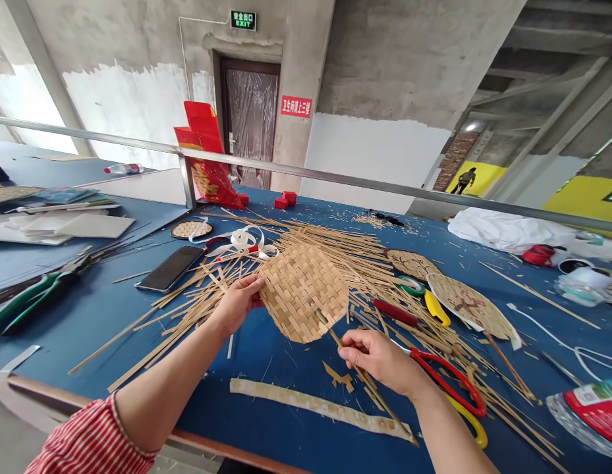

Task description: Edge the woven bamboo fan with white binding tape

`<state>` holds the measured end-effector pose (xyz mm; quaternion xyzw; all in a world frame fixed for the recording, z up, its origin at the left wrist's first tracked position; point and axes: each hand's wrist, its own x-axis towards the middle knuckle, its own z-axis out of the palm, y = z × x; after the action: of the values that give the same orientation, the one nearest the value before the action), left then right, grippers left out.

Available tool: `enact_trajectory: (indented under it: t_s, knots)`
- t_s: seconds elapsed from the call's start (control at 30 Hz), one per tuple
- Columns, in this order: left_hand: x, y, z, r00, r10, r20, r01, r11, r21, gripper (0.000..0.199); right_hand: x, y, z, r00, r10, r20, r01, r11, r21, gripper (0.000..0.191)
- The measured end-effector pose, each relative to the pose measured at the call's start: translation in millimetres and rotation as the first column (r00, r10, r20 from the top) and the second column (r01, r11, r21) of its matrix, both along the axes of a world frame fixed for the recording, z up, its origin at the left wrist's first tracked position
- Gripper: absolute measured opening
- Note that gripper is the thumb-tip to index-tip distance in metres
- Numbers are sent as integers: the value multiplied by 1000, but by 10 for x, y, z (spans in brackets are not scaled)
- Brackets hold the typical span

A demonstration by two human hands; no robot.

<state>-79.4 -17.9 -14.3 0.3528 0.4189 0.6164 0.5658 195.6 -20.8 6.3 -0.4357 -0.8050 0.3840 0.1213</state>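
A round woven bamboo fan panel (306, 289) is held up over the blue table, its left edge pinched by my left hand (240, 303). My right hand (369, 355) is closed around a thin bamboo stick (385, 400), whose upper end meets the panel's lower right edge. Whether the stick passes through the weave or only lies against it, I cannot tell. Below the panel lies a pale woven strip (315, 407). Red-handled scissors (451, 382) rest just right of my right hand, partly hidden by it.
Loose bamboo strips (187, 329) spread across the table. A phone (171, 268) and green-handled shears (33, 296) lie left. A finished fan (471, 301), a yellow-handled tool (437, 308) and a plastic bottle (589, 411) are right. A metal rail (306, 172) runs behind.
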Motion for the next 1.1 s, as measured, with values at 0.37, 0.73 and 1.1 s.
enact_trajectory:
  t_s: [0.37, 0.73, 1.1]
  knots:
    - [101, -226, 245, 853, 286, -437, -232, 957, 174, 39, -13, 52, -64, 987, -84, -139, 37, 949, -313, 25]
    - [-176, -1289, 420, 33, 569, -821, 307, 776, 551, 28, -65, 9, -26, 969, -193, -155, 110, 897, -428, 33]
    - [-2078, -2325, -155, 246, 541, -804, -867, 494, 67, 32, -34, 36, -27, 974, -184, -135, 115, 907, -405, 36]
